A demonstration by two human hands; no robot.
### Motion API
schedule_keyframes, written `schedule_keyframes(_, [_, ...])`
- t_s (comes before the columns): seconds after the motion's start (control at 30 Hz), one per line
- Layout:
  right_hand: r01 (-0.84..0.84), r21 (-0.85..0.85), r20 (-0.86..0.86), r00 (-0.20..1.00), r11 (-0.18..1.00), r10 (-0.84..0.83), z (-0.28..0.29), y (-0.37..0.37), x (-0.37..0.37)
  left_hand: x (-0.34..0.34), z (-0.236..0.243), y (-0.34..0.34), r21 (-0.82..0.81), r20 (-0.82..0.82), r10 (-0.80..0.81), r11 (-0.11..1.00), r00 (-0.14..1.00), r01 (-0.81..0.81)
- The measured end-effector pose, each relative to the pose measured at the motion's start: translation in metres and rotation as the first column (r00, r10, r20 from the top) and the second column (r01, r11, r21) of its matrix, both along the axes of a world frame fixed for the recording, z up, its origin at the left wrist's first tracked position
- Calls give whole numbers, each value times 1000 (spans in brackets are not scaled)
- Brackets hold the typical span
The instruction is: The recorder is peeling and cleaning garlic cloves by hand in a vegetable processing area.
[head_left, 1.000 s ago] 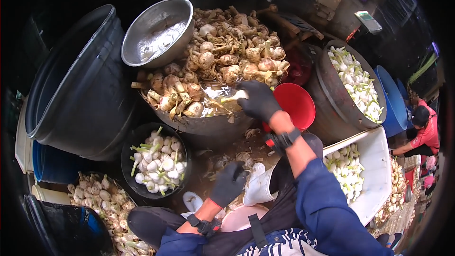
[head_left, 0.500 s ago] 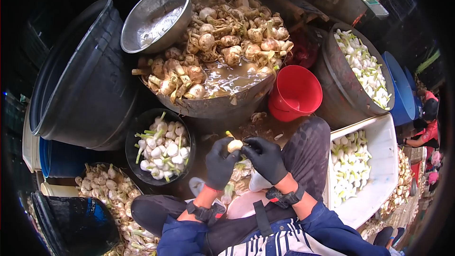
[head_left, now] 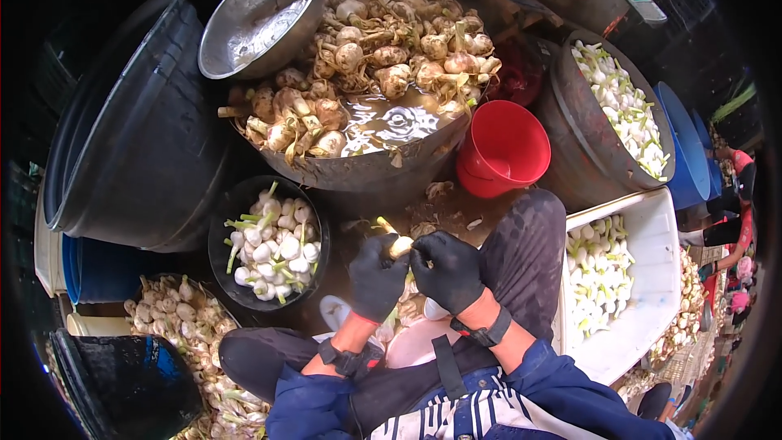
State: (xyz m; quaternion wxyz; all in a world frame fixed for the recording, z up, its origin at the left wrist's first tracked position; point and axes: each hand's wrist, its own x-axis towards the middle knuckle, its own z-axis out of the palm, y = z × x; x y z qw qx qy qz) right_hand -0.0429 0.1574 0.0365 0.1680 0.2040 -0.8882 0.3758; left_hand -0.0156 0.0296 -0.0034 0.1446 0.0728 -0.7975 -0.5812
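Both my hands wear black gloves and meet over my lap. My left hand [head_left: 376, 275] grips a pale garlic bulb [head_left: 400, 246] with its stalk pointing up and away from me, and my right hand [head_left: 446, 273] pinches the same bulb from the right. Below them lie skins and garlic near a pink surface [head_left: 415, 342], partly hidden by my arms. Beyond them is a large tub [head_left: 358, 171] of water heaped with unpeeled garlic [head_left: 391, 53]. A black bowl [head_left: 273, 253] of white bulbs with green stalks sits left of my hands.
A steel basin [head_left: 261, 20], black barrel [head_left: 134, 147], red bucket [head_left: 501, 147], metal drum [head_left: 595, 163] of white garlic and white crate [head_left: 656, 281] surround me. More garlic [head_left: 183, 342] lies lower left. Blue tubs [head_left: 684, 147] and a co-worker [head_left: 737, 228] are at right.
My right hand has come down from the water tub with the bulb to join my left hand, which has risen slightly to grip it. The co-worker at the right has shifted.
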Motion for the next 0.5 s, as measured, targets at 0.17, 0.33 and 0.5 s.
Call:
schedule_keyframes(0.17, [31, -63, 206, 978, 998, -17, -4, 4, -1, -1, -9, -11, 66, 29, -143, 988, 989, 141])
schedule_keyframes(0.33, [208, -193, 486, 869, 959, -91, -34, 35, -17, -2, 18, -20, 591, 142, -423, 761, 895, 266])
schedule_keyframes(0.5, [213, -94, 359, 918, 973, -166, -36, 65, -29, -6, 29, -23, 665, 109, -557, 656, 823, 356])
